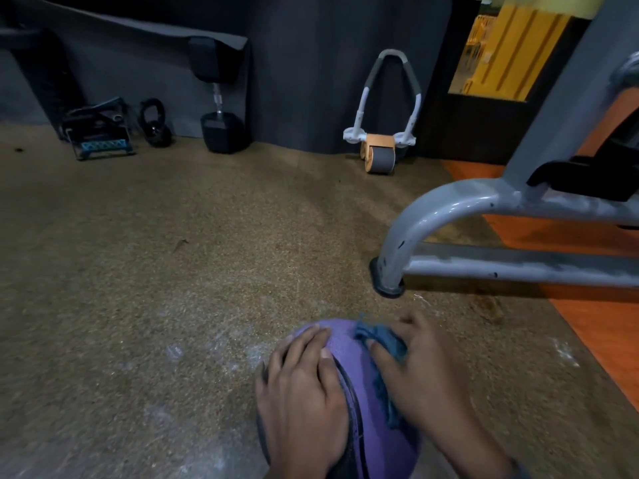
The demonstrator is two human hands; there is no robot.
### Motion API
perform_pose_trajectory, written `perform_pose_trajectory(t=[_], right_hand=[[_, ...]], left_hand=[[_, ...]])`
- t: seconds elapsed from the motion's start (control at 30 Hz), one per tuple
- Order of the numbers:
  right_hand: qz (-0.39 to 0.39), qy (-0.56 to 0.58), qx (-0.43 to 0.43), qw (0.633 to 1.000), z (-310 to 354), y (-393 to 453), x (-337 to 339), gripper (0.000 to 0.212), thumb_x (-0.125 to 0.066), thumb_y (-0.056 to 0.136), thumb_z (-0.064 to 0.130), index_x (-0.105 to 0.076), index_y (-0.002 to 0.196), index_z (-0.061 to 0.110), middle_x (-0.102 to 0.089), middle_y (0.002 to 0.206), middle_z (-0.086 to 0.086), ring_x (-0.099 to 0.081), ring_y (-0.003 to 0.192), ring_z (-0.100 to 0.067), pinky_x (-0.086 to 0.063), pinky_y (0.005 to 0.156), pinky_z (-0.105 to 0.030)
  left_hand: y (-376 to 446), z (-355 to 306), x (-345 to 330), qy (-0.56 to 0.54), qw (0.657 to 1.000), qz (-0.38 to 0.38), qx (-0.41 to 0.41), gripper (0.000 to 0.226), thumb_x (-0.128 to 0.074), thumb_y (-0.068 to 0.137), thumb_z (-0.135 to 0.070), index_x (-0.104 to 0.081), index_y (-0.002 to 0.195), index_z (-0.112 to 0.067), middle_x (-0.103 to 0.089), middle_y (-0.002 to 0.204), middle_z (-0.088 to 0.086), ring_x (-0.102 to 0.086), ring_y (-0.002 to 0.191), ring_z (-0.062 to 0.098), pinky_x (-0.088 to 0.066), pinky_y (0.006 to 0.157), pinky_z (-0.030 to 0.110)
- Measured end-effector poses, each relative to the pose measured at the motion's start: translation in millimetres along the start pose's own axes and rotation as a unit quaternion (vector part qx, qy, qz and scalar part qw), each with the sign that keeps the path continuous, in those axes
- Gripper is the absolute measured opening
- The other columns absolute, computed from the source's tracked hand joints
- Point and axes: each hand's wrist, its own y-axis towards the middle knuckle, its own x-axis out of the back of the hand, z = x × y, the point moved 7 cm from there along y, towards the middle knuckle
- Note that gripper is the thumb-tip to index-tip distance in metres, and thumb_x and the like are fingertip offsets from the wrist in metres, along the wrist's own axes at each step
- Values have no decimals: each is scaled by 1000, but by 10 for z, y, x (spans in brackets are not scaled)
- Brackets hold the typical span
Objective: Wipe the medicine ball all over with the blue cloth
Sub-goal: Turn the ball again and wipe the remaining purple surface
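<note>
A purple medicine ball [349, 344] with a dark seam lies on the speckled floor at the bottom centre of the head view. My left hand [301, 392] rests flat on its left side, fingers straight and spread over the curve. The blue cloth [383, 344] is bunched on the ball's upper right side. My right hand [422, 371] presses the cloth against the ball, thumb and fingers lying over it. Both hands hide much of the ball.
A grey metal machine frame [415, 229] stands close at the right, its foot [389, 285] just beyond the ball. Against the far dark wall are an ab roller [380, 157], a dumbbell [221, 129], a kettlebell [155, 126] and a small blue-edged stand [100, 140]. Orange flooring [587, 323] runs along the right.
</note>
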Motion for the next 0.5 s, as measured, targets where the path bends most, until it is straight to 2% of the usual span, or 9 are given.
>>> perform_pose_trajectory(t=[0.07, 0.13, 0.2, 0.27, 0.37, 0.43, 0.5], right_hand=[[-24, -16, 79, 996, 265, -214, 33, 32, -51, 77, 52, -70, 100, 40, -53, 103, 17, -52, 87, -14, -49, 71, -33], [-34, -30, 121, 992, 422, -254, 23, 34, -46, 74, 55, -69, 94, 39, -53, 101, 19, -51, 85, -13, -47, 67, -31], [-4, -26, 102, 994, 398, -90, -23, 32, -47, 80, 54, -68, 97, 38, -50, 101, 19, -52, 88, -12, -45, 71, -31], [23, 1, 40, 999, 189, 128, -49, 25, -55, 87, 50, -69, 103, 36, -50, 104, 17, -54, 93, -12, -45, 75, -31], [29, 26, -45, 998, -107, 236, -22, 22, -59, 90, 47, -70, 103, 33, -54, 104, 13, -57, 97, -14, -48, 80, -33], [17, -2, -22, 1000, -87, 103, -25, 23, -59, 88, 49, -70, 103, 36, -50, 102, 16, -56, 93, -14, -48, 78, -34], [-22, -17, 55, 998, 130, -101, 0, 28, -57, 79, 52, -69, 100, 41, -50, 99, 18, -55, 87, -14, -49, 72, -33]], left_hand=[[9, -18, 7, 2, 1000, 7, -8, 60, -16, 83, -46, -60, 123, -41, -55, 132, -25, -44, 129, 7, -29, 109, 36], [0, -13, -2, 5, 1000, 18, -15, 66, -12, 80, -47, -59, 126, -39, -53, 134, -24, -44, 128, 8, -32, 108, 36], [-6, 15, 11, -6, 1000, 15, -4, 65, -12, 83, -49, -58, 127, -38, -53, 135, -23, -44, 128, 8, -31, 108, 37], [-1, 46, -4, -6, 1000, 24, 12, 60, -15, 85, -50, -56, 127, -42, -49, 136, -27, -41, 129, 5, -27, 109, 37], [18, 64, 0, -19, 999, 25, 26, 53, -20, 86, -48, -56, 125, -46, -48, 134, -31, -39, 129, 2, -25, 111, 40], [30, 49, 19, -24, 999, 15, 24, 51, -23, 86, -47, -58, 122, -46, -50, 132, -31, -41, 129, 3, -27, 111, 44], [24, 18, 45, -33, 999, 3, 11, 52, -24, 84, -47, -64, 117, -42, -57, 128, -27, -50, 124, 8, -34, 106, 48]])
